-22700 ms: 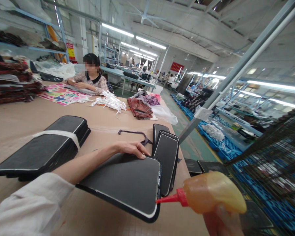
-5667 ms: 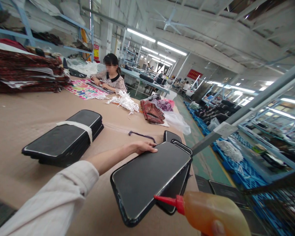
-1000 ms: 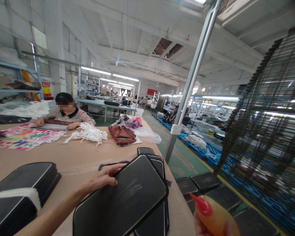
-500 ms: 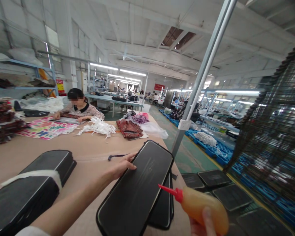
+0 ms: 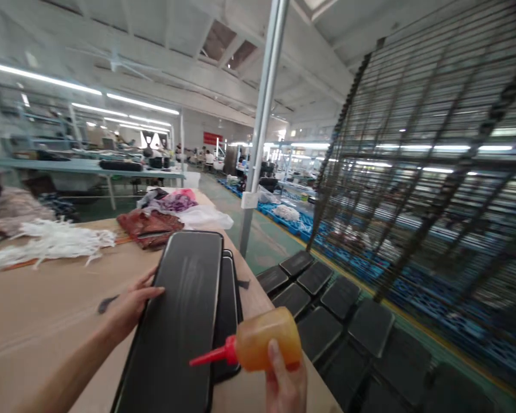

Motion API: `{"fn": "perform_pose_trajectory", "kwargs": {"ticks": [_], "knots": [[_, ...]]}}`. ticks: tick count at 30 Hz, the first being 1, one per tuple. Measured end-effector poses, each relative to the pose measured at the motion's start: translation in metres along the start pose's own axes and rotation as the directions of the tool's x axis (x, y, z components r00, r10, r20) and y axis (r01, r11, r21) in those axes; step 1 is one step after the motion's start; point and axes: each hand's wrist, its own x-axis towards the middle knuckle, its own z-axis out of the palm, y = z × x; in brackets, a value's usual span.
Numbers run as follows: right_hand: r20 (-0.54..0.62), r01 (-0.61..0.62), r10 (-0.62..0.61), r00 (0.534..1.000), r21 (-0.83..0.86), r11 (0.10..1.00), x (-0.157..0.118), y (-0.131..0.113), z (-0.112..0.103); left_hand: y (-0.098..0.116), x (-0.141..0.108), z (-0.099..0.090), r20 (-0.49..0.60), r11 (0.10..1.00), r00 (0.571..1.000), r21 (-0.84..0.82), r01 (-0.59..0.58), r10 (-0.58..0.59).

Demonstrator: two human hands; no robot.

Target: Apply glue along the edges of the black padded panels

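My left hand [image 5: 131,301] grips the left edge of a long black panel with a pale rim [image 5: 178,321], which lies lengthwise on the brown table [image 5: 38,321]. Under it and to its right lie more black panels [image 5: 229,298]. My right hand [image 5: 286,384] holds an orange squeeze bottle with a red nozzle [image 5: 258,345]. The nozzle points left, toward the right edge of the top panel.
Several black panels [image 5: 322,295] lie spread on a lower surface to the right. A metal post [image 5: 262,120] rises past the table's edge, and a dark wire rack [image 5: 434,160] fills the right. White straps [image 5: 47,241], red fabric [image 5: 148,225] and a plastic bag [image 5: 204,217] sit farther back. A person's sleeve [image 5: 6,206] is at far left.
The view has swung right, so the strapped stack of panels has left the frame. The top panel has turned lengthwise away from me. The bottle nozzle now points left over it.
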Motion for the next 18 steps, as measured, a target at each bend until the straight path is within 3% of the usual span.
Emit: {"fn": "perform_pose_trajectory", "kwargs": {"ticks": [2, 4, 8, 13, 18], "knots": [[-0.153, -0.04, 0.06, 0.986, 0.128, 0.991, 0.009, -0.015, -0.019, 0.002, 0.012, 0.006, -0.047, 0.999, 0.998, -0.021, 0.037, -0.038], [-0.313, -0.044, 0.113, 0.943, 0.221, 0.974, 0.026, -0.039, -0.046, 0.002, 0.018, 0.022, -0.061, 0.995, 0.994, -0.044, 0.085, -0.088], [-0.445, 0.031, 0.117, 0.888, 0.312, 0.95, 0.06, -0.104, -0.112, -0.008, 0.021, 0.076, -0.018, 0.993, 0.994, -0.038, 0.111, -0.111], [-0.58, 0.255, -0.003, 0.814, 0.353, 0.9, 0.081, -0.187, -0.206, -0.031, 0.025, 0.172, 0.079, 0.989, 0.988, 0.071, 0.128, -0.134], [-0.671, 0.374, -0.073, 0.738, 0.315, 0.872, 0.092, -0.258, -0.322, -0.069, 0.032, 0.302, 0.195, 0.985, 0.97, 0.118, 0.127, -0.148]]}}
